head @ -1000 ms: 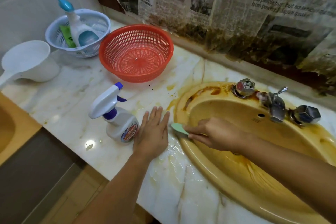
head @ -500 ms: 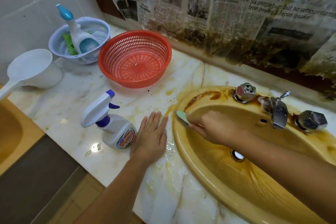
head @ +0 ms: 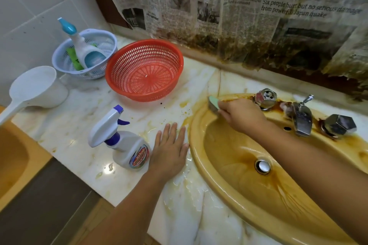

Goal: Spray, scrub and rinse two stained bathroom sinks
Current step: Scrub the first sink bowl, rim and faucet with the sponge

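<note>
Our right hand (head: 242, 114) curls round a green scrubber (head: 213, 103) and holds it against the far left rim of the yellow sink (head: 235, 153), just left of the left tap knob (head: 265, 96). Brown stains ring the spout (head: 301, 118) and the right knob (head: 339, 125) and streak the basin toward the drain (head: 262, 166). Our left hand (head: 169, 153) lies flat on the wet marble counter (head: 79, 123), fingers straight, between the sink's left edge and a white spray bottle (head: 127, 145) with a purple trigger. Farther back stand a red basket (head: 144, 71) and a pale blue basket (head: 91, 74) holding a teal-capped bottle (head: 85, 49), with a white dipper (head: 37, 87) to their left. A second yellow sink (head: 12, 157) shows at the near left edge. Stained newspaper (head: 239, 16) covers the far wall.
</note>
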{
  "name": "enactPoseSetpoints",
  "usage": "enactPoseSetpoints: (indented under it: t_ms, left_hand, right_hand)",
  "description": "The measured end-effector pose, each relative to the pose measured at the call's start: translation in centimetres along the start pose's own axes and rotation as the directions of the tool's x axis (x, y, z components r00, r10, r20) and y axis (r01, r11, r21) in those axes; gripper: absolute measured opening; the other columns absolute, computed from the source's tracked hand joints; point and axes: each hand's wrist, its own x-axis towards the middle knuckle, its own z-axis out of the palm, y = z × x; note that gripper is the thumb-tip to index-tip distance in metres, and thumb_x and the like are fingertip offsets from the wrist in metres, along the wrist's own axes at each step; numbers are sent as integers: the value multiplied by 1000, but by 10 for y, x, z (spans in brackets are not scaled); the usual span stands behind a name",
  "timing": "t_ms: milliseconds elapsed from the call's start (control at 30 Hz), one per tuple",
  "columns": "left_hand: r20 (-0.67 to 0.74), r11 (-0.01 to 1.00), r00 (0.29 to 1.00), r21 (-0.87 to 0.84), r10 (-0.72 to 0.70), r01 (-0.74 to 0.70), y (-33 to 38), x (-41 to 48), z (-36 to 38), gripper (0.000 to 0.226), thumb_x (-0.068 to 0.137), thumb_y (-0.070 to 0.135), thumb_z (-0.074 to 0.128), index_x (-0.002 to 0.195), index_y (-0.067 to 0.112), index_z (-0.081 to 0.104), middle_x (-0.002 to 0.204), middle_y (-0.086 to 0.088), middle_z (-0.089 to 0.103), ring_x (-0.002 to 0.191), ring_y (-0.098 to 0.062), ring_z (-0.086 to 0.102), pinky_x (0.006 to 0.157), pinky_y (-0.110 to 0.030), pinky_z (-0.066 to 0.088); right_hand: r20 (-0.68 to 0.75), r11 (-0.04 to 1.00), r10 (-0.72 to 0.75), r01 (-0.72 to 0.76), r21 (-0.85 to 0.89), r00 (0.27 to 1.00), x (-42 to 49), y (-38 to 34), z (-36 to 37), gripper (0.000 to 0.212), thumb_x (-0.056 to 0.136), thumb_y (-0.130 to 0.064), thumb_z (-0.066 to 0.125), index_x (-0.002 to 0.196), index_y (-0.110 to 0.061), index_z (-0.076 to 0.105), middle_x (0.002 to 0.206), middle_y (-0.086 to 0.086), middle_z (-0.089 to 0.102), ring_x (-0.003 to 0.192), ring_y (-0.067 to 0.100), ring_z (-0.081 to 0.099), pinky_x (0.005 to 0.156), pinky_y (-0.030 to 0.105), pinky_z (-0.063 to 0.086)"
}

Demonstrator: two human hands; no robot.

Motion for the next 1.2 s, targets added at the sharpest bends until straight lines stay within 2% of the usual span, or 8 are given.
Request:
enactPoseSetpoints:
  t_ms: [167,333,467,600,767,900,1067,1200]
  left_hand:
    - [-12,994,994,-22,108,-108,-12,16,-1,66,105,53,14,165,28,9,172,0,-3,157,-15,-16,125,-36,-16]
    - [-46,962,962,-36,268,-270,-33,36,-5,67,104,56,17,163,25,24,172,-1,12,159,-13,-3,128,-35,-6]
    - [-156,951,941,-22,301,-308,-38,39,4,59,108,49,31,160,21,35,168,-5,26,159,-18,11,129,-42,8]
    - [-184,956,940,-1,289,-294,-30,50,6,55,107,41,34,156,17,43,164,-12,36,156,-27,24,127,-50,14]
    - [-171,976,962,-25,211,-218,-15,88,-1,58,102,34,25,149,13,51,157,-16,46,150,-34,36,124,-54,21]
    - [-174,979,967,-59,184,-197,-10,96,-1,61,99,31,22,150,12,49,158,-15,43,152,-34,31,125,-50,10]
    - [-207,976,961,-79,184,-204,-11,97,-1,60,97,28,25,148,12,52,157,-15,45,151,-34,33,126,-52,17]
    - [-197,971,961,-101,194,-216,-12,98,-2,57,101,30,24,148,13,51,157,-14,44,151,-34,31,126,-52,16]
  right_hand:
    - [-26,962,261,-258,88,965,4,13,3,26,106,-39,44,122,-23,59,101,13,68,93,37,65,69,42,52]
    - [80,992,1,-11,123,997,-12,-30,21,39,107,-47,41,142,-34,51,107,11,70,99,36,65,65,37,42]
    - [-9,970,220,-218,109,975,-2,-16,19,38,107,-45,42,140,-31,53,105,11,70,95,36,65,67,40,52]
    - [58,969,84,-95,227,995,-25,-53,33,44,105,-54,40,145,-39,50,103,7,73,97,34,67,74,42,55]
    - [5,918,373,-369,147,928,-6,-33,20,40,107,-48,41,143,-36,54,107,8,71,99,34,65,67,37,49]
    - [107,974,120,-138,181,987,-30,-70,26,44,106,-52,41,147,-41,51,103,9,74,96,33,67,64,35,41]
    - [52,936,343,-346,65,938,-25,-51,24,46,106,-53,35,150,-41,42,105,7,71,96,34,66,65,37,46]
    - [172,974,97,-129,185,980,-52,-74,21,46,106,-51,40,151,-43,43,97,5,70,93,30,64,71,42,51]
